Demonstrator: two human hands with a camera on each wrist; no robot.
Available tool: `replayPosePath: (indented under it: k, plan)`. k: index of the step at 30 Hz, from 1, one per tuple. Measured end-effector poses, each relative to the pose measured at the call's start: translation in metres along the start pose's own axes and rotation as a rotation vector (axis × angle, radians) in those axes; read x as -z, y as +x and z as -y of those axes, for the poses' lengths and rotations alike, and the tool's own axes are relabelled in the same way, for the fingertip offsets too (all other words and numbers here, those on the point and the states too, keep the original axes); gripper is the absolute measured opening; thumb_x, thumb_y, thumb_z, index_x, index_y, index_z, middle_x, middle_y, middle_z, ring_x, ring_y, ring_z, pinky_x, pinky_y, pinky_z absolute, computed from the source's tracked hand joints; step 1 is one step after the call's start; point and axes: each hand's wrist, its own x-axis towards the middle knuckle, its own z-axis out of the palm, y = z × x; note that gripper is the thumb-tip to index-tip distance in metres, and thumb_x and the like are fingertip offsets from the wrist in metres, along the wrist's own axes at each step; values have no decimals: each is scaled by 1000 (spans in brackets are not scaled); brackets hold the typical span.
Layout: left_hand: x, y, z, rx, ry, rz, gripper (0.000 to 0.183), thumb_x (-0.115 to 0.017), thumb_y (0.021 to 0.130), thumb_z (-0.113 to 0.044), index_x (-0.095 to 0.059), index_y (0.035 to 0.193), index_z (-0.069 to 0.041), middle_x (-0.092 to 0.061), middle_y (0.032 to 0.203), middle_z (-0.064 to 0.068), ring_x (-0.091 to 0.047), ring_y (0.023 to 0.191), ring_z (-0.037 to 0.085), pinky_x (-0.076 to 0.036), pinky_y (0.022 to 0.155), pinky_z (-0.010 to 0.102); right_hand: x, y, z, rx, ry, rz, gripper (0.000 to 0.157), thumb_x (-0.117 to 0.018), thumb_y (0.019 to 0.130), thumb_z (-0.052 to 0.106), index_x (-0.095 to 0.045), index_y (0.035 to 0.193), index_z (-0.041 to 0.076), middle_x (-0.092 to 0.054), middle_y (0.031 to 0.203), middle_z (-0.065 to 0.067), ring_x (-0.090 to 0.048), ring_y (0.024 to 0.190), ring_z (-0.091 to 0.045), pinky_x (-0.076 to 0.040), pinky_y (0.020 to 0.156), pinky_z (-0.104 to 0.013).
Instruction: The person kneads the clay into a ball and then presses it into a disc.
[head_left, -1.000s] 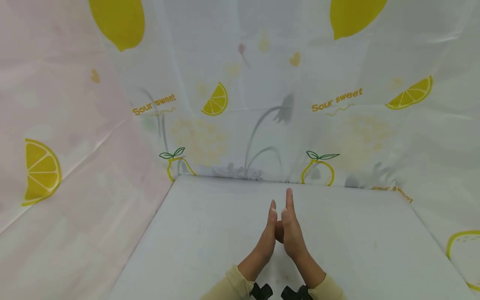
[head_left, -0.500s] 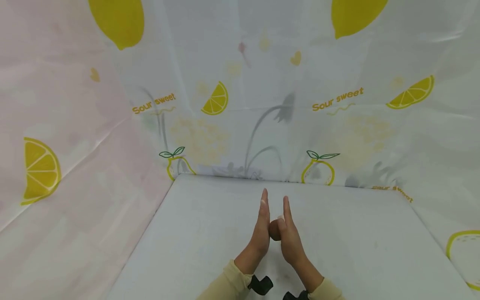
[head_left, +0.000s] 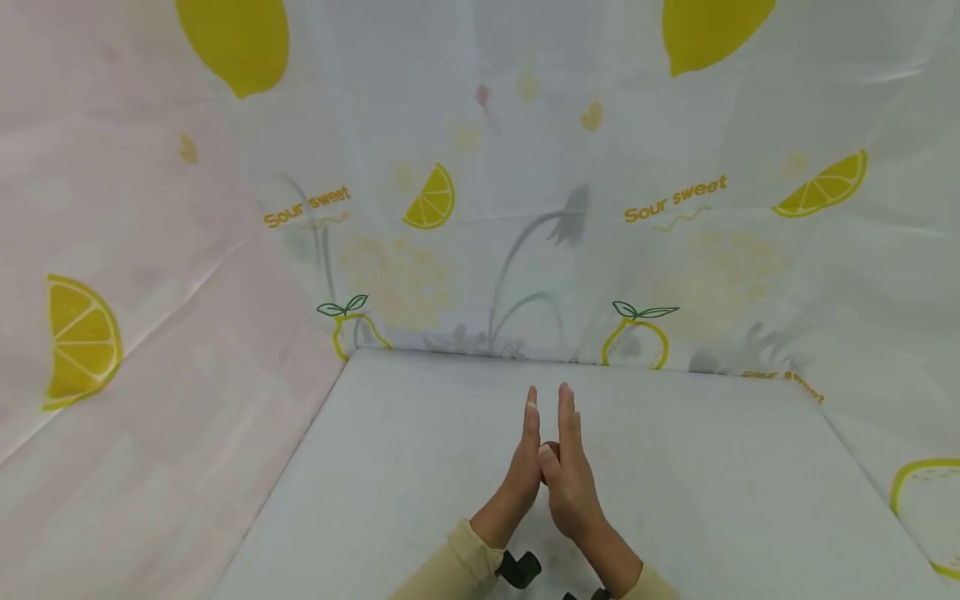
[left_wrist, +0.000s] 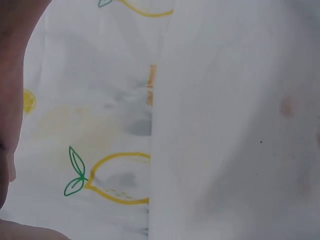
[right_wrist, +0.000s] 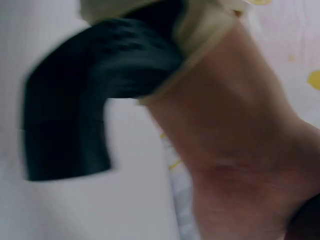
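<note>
A small brown ball (head_left: 552, 448) sits pressed between the two palms, above the white table. My left hand (head_left: 523, 471) stands on edge with straight fingers aimed at the back wall, its palm against the ball. Facing it, my right hand (head_left: 576, 493) also keeps its fingers straight, and its thumb crosses in front of the ball and hides most of it. In the left wrist view only a strip of a hand (left_wrist: 11, 95) shows along the left edge. The right wrist view catches a bare wrist (right_wrist: 225, 115) below a beige sleeve.
A white table (head_left: 420, 417) spreads under the hands. Lemon-printed sheeting (head_left: 480, 275) hangs along its back and sides. A black curved wrist mount (head_left: 519, 570) sticks out from the left sleeve, and it looms large as a dark mount (right_wrist: 65, 110) in the right wrist view.
The palms have slid against each other with the ball between them, fingertips shifting forward and back. Both hands now lie slightly further left, and the right thumb has come over the ball.
</note>
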Motion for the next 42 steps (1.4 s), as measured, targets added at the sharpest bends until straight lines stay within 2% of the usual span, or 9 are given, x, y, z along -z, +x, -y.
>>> replayPosePath:
  k: [7,14,17,21,24,31,37,41,42]
  plan:
    - [-3,-4,3,-63,14,178,75,-5,106,-62,9,164,-17,8,170,5,11,155,25,5,120,61,18,25,-5,-101,147,8,63,-26,111,29,3,164,16,3,171,0,4,155,-24,-5,123,-43]
    - [-2,-5,-4,-127,-59,277,81,-5,103,-66,17,161,-14,18,169,7,16,154,28,6,120,60,23,27,-26,-181,201,0,63,-24,111,37,3,165,19,3,170,-5,2,154,-22,-5,121,-59]
    - [1,-3,-7,-171,-82,231,82,-5,103,-66,16,161,-12,19,169,8,17,154,29,5,121,59,14,19,-31,-167,133,26,61,-25,112,28,3,165,18,-55,137,-23,-53,123,-25,-28,115,-47]
    - [4,0,-12,-176,-60,110,78,-7,105,-63,12,163,-14,14,170,7,14,155,26,1,121,59,0,5,-27,-138,11,29,64,-34,111,17,1,165,16,-66,107,-16,-62,102,-22,-33,113,-42]
    - [4,2,-12,-115,-17,30,76,-9,106,-62,7,164,-17,10,170,5,11,155,25,2,121,60,-7,-2,-19,-116,-43,9,69,-41,109,17,-1,165,17,-32,163,-10,-42,139,-24,-28,118,-45]
    - [4,4,-5,-40,-15,5,74,-10,108,-58,6,164,-12,11,170,9,11,155,31,4,120,61,-7,-4,0,-46,-52,2,70,-42,108,21,0,165,15,-1,172,-2,-1,156,-31,-10,122,-52]
    - [2,0,3,-24,40,112,74,-5,105,-62,5,164,-18,8,170,3,10,155,25,5,120,61,6,10,8,-20,-9,-29,67,-34,110,33,0,165,16,-1,171,-4,4,155,-38,-5,115,-72]
    - [-2,-4,6,-22,26,193,75,-2,105,-62,10,163,-16,11,170,3,12,155,25,6,120,61,16,22,4,-50,33,-44,67,-32,110,35,1,165,16,0,171,-3,-3,155,-29,-11,123,-45]
    - [-3,-4,5,-23,21,210,75,-2,105,-62,12,163,-16,11,170,3,12,155,24,6,120,60,18,24,2,-67,49,-42,66,-32,110,34,2,165,16,1,171,-3,-24,151,-27,-22,120,-37]
